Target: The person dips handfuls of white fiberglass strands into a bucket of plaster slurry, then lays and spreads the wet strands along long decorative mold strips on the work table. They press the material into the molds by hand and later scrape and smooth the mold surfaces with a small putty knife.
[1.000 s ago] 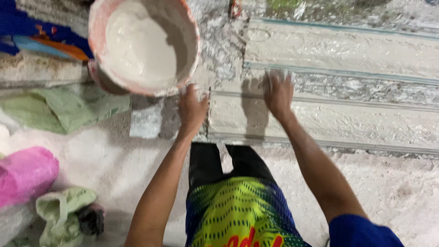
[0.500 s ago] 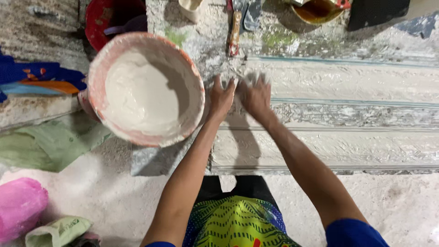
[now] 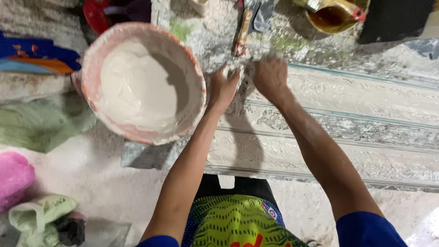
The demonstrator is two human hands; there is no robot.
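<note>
A: So, where are the hands now?

B: Both lie on the far end of the long white mould (image 3: 347, 132), close together. The left hand (image 3: 223, 88) has its fingers curled over a small lump of wet plaster (image 3: 234, 69). The right hand (image 3: 270, 75) is beside it, palm down, fingers bent and pressing on the surface. It grips nothing that I can see.

A: And the plaster supply?

B: It is in the bowl (image 3: 142, 82), just left of the left hand, not touching it. The bowl is about half full, with white paste on its pink rim.

A: How does this plaster handle, do you think?

B: I judge it soft and sticky, like thick cream. It takes no firm grip; one scoops it with cupped fingers and pushes it flat. It is probably slippery while wet.

A: The mould?

B: It looks stiff, ribbed and heavy, with crusted edges that can crumble. I would hold it only by the long sides, never by the thin ridges.

A: Other things near?

B: A tool with a wooden handle (image 3: 243, 28) lies beyond the hands, a yellow jug (image 3: 336, 13) farther right, and a green cloth (image 3: 43, 123) left of the bowl.
</note>
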